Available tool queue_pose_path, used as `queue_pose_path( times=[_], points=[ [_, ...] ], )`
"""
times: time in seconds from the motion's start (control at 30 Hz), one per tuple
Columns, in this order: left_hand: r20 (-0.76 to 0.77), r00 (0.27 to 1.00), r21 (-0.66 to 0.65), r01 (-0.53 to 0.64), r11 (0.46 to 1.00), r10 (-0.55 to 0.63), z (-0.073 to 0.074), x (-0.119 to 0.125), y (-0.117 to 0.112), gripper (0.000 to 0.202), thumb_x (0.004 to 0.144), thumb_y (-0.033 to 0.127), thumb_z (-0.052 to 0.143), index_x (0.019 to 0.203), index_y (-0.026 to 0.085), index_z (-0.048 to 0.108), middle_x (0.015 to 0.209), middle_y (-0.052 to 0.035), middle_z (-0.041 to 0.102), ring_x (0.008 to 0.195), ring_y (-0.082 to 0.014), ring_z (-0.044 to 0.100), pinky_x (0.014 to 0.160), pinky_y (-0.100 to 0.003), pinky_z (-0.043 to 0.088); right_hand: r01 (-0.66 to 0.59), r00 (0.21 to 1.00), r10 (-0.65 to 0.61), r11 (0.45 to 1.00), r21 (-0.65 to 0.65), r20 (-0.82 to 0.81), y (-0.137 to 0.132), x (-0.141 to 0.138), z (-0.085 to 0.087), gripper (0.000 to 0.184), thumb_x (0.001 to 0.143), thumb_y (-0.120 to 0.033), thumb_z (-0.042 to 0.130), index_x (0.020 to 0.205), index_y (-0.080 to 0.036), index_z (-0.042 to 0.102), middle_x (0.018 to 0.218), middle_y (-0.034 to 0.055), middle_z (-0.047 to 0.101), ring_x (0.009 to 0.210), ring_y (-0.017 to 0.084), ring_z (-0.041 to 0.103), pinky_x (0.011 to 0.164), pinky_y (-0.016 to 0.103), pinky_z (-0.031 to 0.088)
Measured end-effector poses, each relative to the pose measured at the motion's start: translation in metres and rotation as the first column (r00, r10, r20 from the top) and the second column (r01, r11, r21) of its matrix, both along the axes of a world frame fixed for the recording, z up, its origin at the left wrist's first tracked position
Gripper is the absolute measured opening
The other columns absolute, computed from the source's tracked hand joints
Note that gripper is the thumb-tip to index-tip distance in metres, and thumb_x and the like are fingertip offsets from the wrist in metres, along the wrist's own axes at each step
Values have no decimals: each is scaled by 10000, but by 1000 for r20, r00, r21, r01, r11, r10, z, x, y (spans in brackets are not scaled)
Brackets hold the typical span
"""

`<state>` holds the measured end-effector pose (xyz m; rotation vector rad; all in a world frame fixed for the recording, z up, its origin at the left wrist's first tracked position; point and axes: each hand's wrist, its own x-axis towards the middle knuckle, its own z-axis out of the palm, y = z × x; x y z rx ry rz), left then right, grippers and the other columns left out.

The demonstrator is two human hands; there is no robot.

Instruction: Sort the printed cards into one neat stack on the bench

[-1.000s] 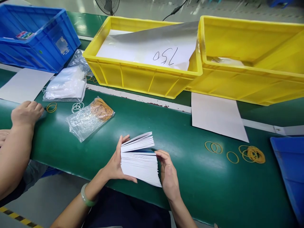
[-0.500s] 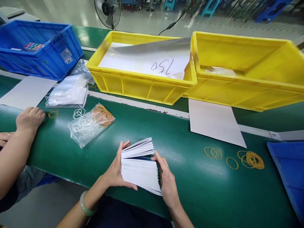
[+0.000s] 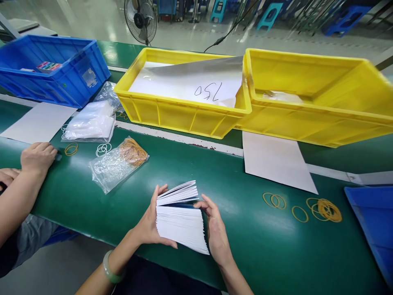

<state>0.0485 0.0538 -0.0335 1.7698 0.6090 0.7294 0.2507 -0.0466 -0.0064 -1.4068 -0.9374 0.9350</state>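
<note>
A thick stack of folded white paper sheets (image 3: 182, 227) stands on the green table in front of me. A gap divides its upper part, which fans out, from the thicker lower part, and a dark blue surface shows in the gap. My left hand (image 3: 152, 225) is closed around the stack's left side, thumb along the near edge and fingers behind. On the right side, my right hand (image 3: 217, 231) is open with bent, parted fingers. Its fingertips reach the gap at the stack's right edge, while the palm stays slightly off the stack.
Loose rubber bands (image 3: 327, 210) lie to the right, and a plastic bag of rubber bands (image 3: 119, 164) to the left. Yellow bins (image 3: 184, 116) and a blue bin (image 3: 70, 84) line the back. At far left rests a co-worker's hand (image 3: 38, 157). A blue tray (image 3: 371, 221) is at right.
My right hand's index finger has lifted and come away from the stack's edge. The stack and my left hand stay nearly the same. The view has tilted slightly.
</note>
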Motion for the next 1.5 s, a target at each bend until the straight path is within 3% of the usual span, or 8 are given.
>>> queue_pose_path(
  times=[0.1, 0.3, 0.5, 0.6, 0.8, 1.03, 1.2, 1.5],
  points=[
    [-19, 1000, 5, -3, 1000, 3, 0, -1, 0, 1559, 463, 614, 916, 1558, 315, -153, 1608, -266, 133, 1463, -499, 223, 1129, -725, 255, -48, 998, 48, 999, -12, 43, 3, 1, 3, 535, 1024, -578, 310, 1473, -331, 465, 1122, 43, 632, 1092, 247, 587, 987, 409, 444],
    [-10, 1000, 7, -1, 1000, 1, 1, -1, 0, 1561, 453, 618, 914, 1561, 316, -142, 1606, -264, 148, 1463, -503, 222, 1129, -725, 253, -63, 993, 67, 997, -45, 92, -2, -1, 8, 526, 1024, -598, 275, 1494, -419, 429, 1159, 24, 625, 1138, 246, 570, 921, 354, 500],
    [-4, 1000, 9, -1, 1000, 2, 2, 0, 0, 1545, 463, 627, 907, 1562, 323, -135, 1604, -260, 153, 1461, -507, 221, 1122, -743, 242, -79, 994, 83, 995, -58, 65, -9, -3, 5, 557, 1020, -604, 271, 1505, -376, 424, 1322, 52, 575, 1244, 266, 530, 984, 383, 484],
    [-7, 1000, 5, -2, 1000, 2, 2, 0, 0, 1554, 458, 623, 910, 1561, 318, -142, 1605, -260, 146, 1462, -503, 223, 1131, -729, 247, -30, 998, 31, 999, -33, 47, -11, -5, -1, 511, 1028, -570, 301, 1410, -316, 526, 1357, 81, 531, 1266, 274, 516, 1012, 401, 462],
    [-14, 1000, 8, -3, 1000, 3, 2, -1, 0, 1578, 439, 615, 920, 1561, 308, -147, 1601, -275, 142, 1460, -496, 239, 1133, -725, 246, -2, 998, 1, 1000, 5, 60, -5, 0, -3, 426, 1024, -558, 325, 1123, -264, 616, 1168, 90, 607, 1177, 283, 552, 975, 431, 455],
    [-19, 1000, 10, -7, 1000, 7, 0, -1, -1, 1587, 435, 601, 929, 1558, 318, -155, 1603, -277, 144, 1464, -502, 225, 1120, -737, 257, -35, 996, 34, 999, 7, 79, 6, 3, 2, 496, 1034, -547, 329, 1459, -323, 453, 1091, 33, 640, 1067, 228, 600, 990, 393, 433],
    [0, 1000, -3, -5, 1000, 5, 1, -1, -1, 1555, 457, 619, 914, 1563, 317, -137, 1607, -268, 150, 1463, -505, 225, 1121, -739, 249, -66, 992, 68, 998, -18, 111, 4, 3, 3, 497, 1035, -561, 302, 1449, -368, 499, 1093, 25, 628, 1073, 228, 603, 905, 347, 483],
    [-23, 1000, -1, -5, 1000, 5, -2, -2, -1, 1582, 437, 597, 930, 1559, 321, -151, 1607, -270, 145, 1454, -500, 253, 1125, -729, 260, -36, 992, 42, 998, -53, 116, 4, 1, 2, 533, 1021, -577, 325, 1444, -316, 516, 1130, 56, 664, 1096, 257, 618, 937, 395, 494]
  ],
)
